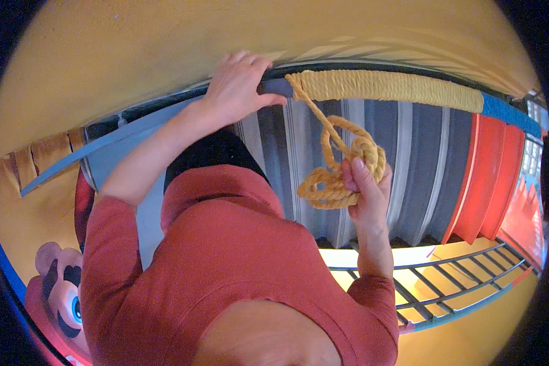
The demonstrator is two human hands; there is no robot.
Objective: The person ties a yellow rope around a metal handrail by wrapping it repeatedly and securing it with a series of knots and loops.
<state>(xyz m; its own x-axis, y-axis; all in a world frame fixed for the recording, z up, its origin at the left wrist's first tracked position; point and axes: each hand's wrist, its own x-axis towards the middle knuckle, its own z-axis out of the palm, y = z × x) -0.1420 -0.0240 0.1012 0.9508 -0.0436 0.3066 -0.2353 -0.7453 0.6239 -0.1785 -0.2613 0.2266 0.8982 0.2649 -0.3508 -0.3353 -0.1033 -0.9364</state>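
My left hand (241, 85) is closed over the grey handrail (277, 87), its thumb pointing along the near side, just left of where the rope wrapping starts. Tight turns of yellow rope (390, 85) cover the rail to the right. From the left end of this wrapping a strand slants down to a bundled coil of the same rope (330, 186). My right hand (371, 189) grips that coil out over the stairs, thumb on top. Part of the coil's far side is hidden by the fingers.
Grey striped stairs (381, 165) run below the rail, with red steps (488, 177) at the right. Blue wrapping (511, 115) covers the rail's right part. A yellow wall (165, 49) lies beyond it. A dark metal railing (451, 283) is at lower right, a painted cartoon figure (58, 293) at lower left.
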